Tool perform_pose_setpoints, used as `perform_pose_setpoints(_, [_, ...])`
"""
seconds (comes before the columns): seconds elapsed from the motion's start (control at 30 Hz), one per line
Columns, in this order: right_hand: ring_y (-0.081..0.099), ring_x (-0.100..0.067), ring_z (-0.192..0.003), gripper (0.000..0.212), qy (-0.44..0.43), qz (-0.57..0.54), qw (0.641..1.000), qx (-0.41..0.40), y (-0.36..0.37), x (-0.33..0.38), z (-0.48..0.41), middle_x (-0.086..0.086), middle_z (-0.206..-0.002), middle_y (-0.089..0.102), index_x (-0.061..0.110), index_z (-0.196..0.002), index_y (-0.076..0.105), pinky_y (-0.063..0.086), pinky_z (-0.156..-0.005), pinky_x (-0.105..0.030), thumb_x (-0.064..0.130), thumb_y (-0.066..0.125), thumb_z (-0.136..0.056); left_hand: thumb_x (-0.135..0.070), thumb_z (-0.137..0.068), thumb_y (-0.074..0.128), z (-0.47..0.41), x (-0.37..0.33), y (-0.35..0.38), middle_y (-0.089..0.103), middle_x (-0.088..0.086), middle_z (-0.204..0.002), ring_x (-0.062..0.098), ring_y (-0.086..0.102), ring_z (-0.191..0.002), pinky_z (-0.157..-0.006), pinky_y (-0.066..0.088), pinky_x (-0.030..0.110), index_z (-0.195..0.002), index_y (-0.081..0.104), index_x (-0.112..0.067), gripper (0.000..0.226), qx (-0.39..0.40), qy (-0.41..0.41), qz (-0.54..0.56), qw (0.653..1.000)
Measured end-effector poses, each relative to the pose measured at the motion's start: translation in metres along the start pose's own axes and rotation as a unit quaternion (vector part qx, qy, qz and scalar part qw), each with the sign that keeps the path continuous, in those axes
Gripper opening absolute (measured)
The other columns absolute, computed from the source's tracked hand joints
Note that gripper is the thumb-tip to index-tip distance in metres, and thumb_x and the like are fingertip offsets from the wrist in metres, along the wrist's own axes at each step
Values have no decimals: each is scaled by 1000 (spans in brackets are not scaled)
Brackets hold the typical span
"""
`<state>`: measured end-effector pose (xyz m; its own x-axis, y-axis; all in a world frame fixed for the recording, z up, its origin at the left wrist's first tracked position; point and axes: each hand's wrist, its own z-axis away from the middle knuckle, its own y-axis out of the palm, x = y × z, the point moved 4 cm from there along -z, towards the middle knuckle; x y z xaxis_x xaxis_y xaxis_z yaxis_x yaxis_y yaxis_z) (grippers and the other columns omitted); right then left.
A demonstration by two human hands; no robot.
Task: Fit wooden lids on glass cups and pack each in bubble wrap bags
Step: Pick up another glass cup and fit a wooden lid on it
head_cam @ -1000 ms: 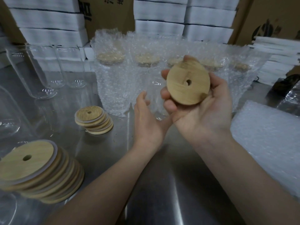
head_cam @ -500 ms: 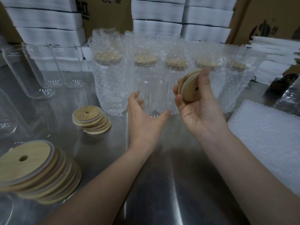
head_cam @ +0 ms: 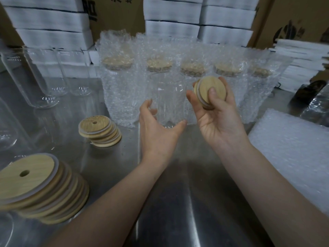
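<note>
Gripping wooden lid with right hand: thumb flat on the face, fingers wrapped behind, hiding the far rim. Held tilted, face toward camera, pale seal ring showing at its 9 o'clock edge. Cupping left hand loosely, fingers spread and holding nothing, round the base of bare glass cup at 12 o'clock of it; can't tell contact through the clear glass. Cup upright on desk, at 9 o'clock of the lid, just beside, not touching. Behind at 12: row of wrapped cups, lids blurred through the bubble wrap. At 9–10 o'clock: small lid stack and empty glasses, outermost cut off. At 7 o'clock: big lid stack, clipped by frame edge. At 3 o'clock: bubble wrap bags, cut off at right. Far back: white boxes, cardboard cartons, print cut off.
</note>
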<state>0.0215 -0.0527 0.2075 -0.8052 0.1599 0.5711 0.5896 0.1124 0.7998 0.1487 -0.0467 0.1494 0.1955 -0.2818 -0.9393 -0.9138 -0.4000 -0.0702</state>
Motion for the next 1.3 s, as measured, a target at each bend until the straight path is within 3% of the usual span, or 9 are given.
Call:
perform_pose_setpoints(0.13, [72, -25, -69, 43, -14, 75, 997, -12, -3, 1, 0, -22, -124, 58, 26, -116, 53, 56, -57, -24, -6, 61, -88, -32, -68, 87, 1, -1, 0, 44, -6, -131, 11, 46, -123, -105, 44, 37, -142, 29, -29, 94, -3, 8, -13, 1000])
perform_pose_setpoints(0.3, [61, -19, -53, 27, -33, 138, 990, -29, -5, 6, 1, -11, -94, 64, 26, -108, 54, 45, -41, -19, 11, 67, -89, -29, -66, 87, 4, -5, 0, 44, -2, -132, 13, 45, -125, -107, 41, 35, -141, 31, -26, 94, -9, 46, -41, 998])
perform_pose_setpoints(0.4, [59, -18, -47, 6, -60, 202, 976, -50, -6, 11, 2, -3, -75, 63, 22, -99, 58, 36, -35, -19, 28, 59, -97, -29, -65, 86, 6, -9, 0, 39, -7, -129, 13, 43, -125, -107, 35, 27, -143, 33, -22, 95, -9, 81, -65, 995])
perform_pose_setpoints(0.5, [62, -20, -46, 27, -101, 248, 959, -91, -9, 19, 2, -5, -69, 64, 21, -96, 60, 33, -35, -18, 38, 41, -105, -25, -67, 84, 7, -12, -3, 40, -3, -130, 17, 42, -125, -108, 33, 31, -143, 35, -20, 91, -23, 115, -107, 987])
perform_pose_setpoints(0.8, [72, -31, -85, 22, -196, 270, 934, -129, -9, 29, 3, -3, -122, 59, 30, -120, 55, 57, -57, -32, 28, 38, -106, -15, -67, 83, 10, -18, -7, 44, 8, -131, 23, 38, -122, -103, 31, 30, -146, 39, -25, 91, -66, 152, -211, 963])
perform_pose_setpoints(0.9, [59, -22, -118, 28, -210, 286, 928, -118, -9, 28, 1, 9, -130, 54, 31, -125, 59, 60, -80, -37, 25, 42, -103, -14, -65, 82, 12, -22, -6, 47, 9, -130, 29, 43, -121, -105, 38, 44, -144, 43, -25, 89, -74, 166, -233, 955])
perform_pose_setpoints(1.0, [52, -7, -128, 32, -219, 335, 913, -75, -6, 24, 1, 20, -131, 56, 35, -123, 60, 46, -108, -41, 23, 43, -99, -13, -65, 81, 14, -24, -5, 47, 8, -132, 31, 43, -122, -103, 39, 49, -143, 45, -27, 87, -77, 172, -244, 951])
perform_pose_setpoints(1.13, [52, 20, -111, 41, -236, 393, 888, 19, 1, 18, 5, 9, -134, 53, 17, -138, 52, 40, -94, -4, 14, 39, -99, -14, -65, 82, 15, -24, -5, 46, 7, -137, 31, 41, -127, -106, 36, 49, -145, 43, -30, 90, -75, 172, -257, 948])
perform_pose_setpoints(1.3, [52, 0, -127, 41, -219, 454, 861, 66, 1, 10, 4, 12, -132, 56, 22, -136, 53, 39, -107, -19, 12, 43, -97, -11, -64, 80, 16, -24, -5, 44, 6, -143, 29, 37, -131, -106, 31, 44, -146, 41, -32, 94, -79, 176, -280, 940])
